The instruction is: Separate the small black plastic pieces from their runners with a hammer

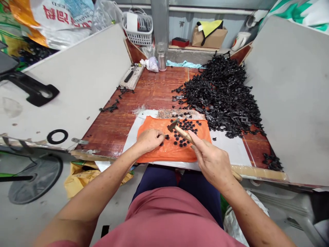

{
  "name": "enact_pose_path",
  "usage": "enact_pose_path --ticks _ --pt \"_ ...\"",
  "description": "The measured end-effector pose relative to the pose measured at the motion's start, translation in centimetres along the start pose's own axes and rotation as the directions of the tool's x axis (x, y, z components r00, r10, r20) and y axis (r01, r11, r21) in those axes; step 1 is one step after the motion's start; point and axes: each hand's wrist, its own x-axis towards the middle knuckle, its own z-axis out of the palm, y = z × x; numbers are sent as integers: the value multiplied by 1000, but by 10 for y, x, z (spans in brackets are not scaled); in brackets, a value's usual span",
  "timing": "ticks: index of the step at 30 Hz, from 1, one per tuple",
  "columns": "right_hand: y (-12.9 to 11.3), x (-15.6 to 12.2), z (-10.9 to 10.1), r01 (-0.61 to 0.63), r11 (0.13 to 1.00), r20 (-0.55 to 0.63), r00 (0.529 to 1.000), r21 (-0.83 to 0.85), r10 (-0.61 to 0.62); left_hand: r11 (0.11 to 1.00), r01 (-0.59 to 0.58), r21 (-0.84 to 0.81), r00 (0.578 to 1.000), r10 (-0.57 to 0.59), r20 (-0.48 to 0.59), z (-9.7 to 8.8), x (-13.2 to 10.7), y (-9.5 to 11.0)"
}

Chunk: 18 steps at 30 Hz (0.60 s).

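My right hand [212, 158] is wrapped round the wooden handle of a hammer [183, 133]. The hammer's dark head hangs over an orange cloth [151, 128] spread at the table's front edge. Many small round black plastic pieces [181, 141] lie scattered on the cloth beneath and around the hammer. On the cloth's left part rests my left hand [151, 140], its thumb and fingertips pinched together. Black pieces [167, 137] sit right beside those fingertips, but what the fingers hold, if anything, is hidden from me.
A large heap of black plastic parts [223, 92] covers the table's right side. Back left, a second hammer [131, 73] lies on a pale block [137, 77]. A metal flask [161, 60] and a white basket [138, 36] stand behind. Grey panels [290, 96] wall both sides.
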Motion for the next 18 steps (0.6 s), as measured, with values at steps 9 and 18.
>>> enact_pose_path --ticks 9,18 --pt "-9 7 3 -4 990 143 989 -141 24 999 13 43 1000 -14 4 0 -1 1" --pt "-15 16 -5 3 966 246 967 -258 63 993 39 110 999 -41 15 2 -1 2"
